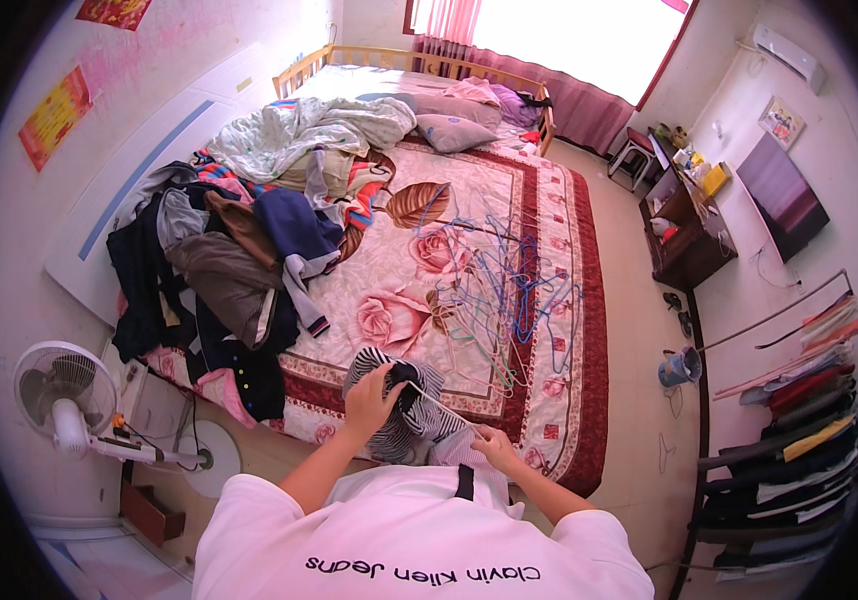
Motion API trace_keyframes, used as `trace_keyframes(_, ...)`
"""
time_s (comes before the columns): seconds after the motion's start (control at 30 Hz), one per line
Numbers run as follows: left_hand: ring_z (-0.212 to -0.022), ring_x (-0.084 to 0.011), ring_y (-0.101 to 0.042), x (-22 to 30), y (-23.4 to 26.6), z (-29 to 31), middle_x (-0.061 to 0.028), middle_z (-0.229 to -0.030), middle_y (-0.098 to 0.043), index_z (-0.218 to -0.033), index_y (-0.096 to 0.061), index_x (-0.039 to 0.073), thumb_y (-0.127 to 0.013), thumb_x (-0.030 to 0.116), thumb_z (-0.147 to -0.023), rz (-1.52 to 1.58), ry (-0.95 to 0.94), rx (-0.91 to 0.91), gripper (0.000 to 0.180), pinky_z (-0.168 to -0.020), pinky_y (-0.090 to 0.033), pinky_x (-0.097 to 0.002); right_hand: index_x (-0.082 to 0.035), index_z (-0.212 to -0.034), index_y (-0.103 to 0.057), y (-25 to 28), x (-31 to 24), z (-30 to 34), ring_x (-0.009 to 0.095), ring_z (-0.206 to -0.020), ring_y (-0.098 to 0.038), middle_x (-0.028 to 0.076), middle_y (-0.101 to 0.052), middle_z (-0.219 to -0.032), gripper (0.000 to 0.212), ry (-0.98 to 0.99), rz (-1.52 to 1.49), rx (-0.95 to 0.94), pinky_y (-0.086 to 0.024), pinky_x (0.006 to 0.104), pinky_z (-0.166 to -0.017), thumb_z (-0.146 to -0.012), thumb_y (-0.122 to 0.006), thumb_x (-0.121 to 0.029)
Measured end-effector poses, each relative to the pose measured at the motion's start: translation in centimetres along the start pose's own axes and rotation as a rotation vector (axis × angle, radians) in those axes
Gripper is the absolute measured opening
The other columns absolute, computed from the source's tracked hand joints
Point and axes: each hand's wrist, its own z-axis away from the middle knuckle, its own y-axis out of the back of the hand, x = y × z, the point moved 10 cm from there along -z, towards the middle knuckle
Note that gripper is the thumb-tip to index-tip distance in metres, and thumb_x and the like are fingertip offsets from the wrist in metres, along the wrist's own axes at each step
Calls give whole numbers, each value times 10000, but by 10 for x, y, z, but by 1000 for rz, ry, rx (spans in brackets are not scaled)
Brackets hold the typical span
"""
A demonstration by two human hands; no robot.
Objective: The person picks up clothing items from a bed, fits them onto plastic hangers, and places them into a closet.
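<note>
At the near edge of the bed, a black-and-white striped garment (394, 438) hangs in folds in front of me. My left hand (369, 402) is closed on its upper part, beside a dark patch of the cloth. My right hand (495, 450) lies lower and to the right, fingers pinched at the end of a thin white strip that runs slantwise across the garment. Whether this strip is a hanger bar or an edge of the cloth, I cannot tell. The garment's lower part is hidden by my white shirt.
A heap of clothes (229, 260) covers the bed's left side. Several tangled hangers (509, 290) lie on the flowered bedspread (389, 320). A fan (67, 385) stands at left; a clothes rack (799, 440) and a blue bucket (679, 368) are at right.
</note>
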Motion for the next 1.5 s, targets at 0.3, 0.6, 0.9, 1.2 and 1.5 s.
trace_keyframes(0.3,-660,-300,-623,-4,-15,0,-141,-742,-620,-1154,-536,110,-595,76,-784,127,-34,-191,376,-588,-491,-399,-54,-1161,-598,-6,5,6,293,-961,-603,175,-634,-1006,471,27,-22,-23,-445,366,-854,-740,-609,-267)
trace_keyframes(0.6,-552,-305,-570,-22,-26,-3,-125,-617,-549,-1090,-480,44,-508,82,-801,366,281,-73,292,-536,-435,-395,-21,-1135,-593,-7,-16,0,365,-994,-588,234,-620,-1037,462,15,262,-69,-445,427,-884,-798,-505,-324)
trace_keyframes(0.9,-487,-249,-518,9,-19,-15,-98,-586,-491,-1022,-466,45,-552,54,-802,361,196,-80,237,-476,-396,-354,-33,-1148,-607,18,-46,-11,330,-993,-609,219,-627,-1075,491,-91,272,-176,-454,395,-877,-751,-563,-318)
trace_keyframes(1.2,-943,-197,-542,13,30,-34,-119,-993,-559,-1025,-511,7,-596,83,-794,257,45,94,258,-839,-410,-354,-21,-1149,-607,51,-3,21,183,-823,-586,113,-632,-903,497,-56,55,-112,-472,315,-763,-668,-627,-143)
trace_keyframes(1.5,-969,-227,-553,-75,-73,20,-157,-1035,-606,-1060,-587,-12,-460,401,-939,573,353,-838,449,-889,-415,-321,-39,-1180,-613,48,17,48,51,-564,-414,-55,-458,-726,520,-181,-271,-251,-390,207,-534,-666,-536,-55)
